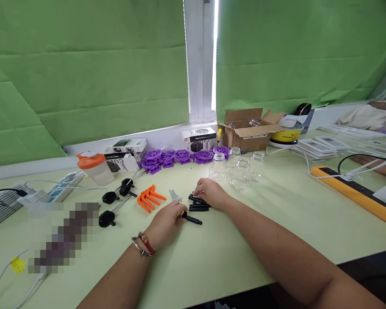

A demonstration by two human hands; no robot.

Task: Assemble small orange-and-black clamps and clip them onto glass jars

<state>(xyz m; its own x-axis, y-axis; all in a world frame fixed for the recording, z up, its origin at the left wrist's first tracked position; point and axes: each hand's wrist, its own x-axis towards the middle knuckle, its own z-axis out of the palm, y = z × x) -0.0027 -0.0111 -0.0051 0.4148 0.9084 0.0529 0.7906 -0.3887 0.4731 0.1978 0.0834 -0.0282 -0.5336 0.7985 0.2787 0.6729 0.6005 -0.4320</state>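
Observation:
My left hand (167, 222), with bracelets on the wrist, has its fingers closed on the end of a black tube (193, 220) low over the table. Just beyond it, my right hand (212, 193) has its fingers curled down at a small group of black tubes (198, 207); what its fingertips hold is hidden. Silver screws (174, 195) lie between the hands on the far side. Several orange curved parts (150, 198) sit to the left of them. Black round parts with rods (107, 218) are farther left.
Purple reels (182, 156) line the back, beside clear jars (239, 171) and an open cardboard box (249, 135). A shaker bottle (95, 168) stands at the left. An orange power strip (357, 195) is at the right, near another person's hand (378, 165).

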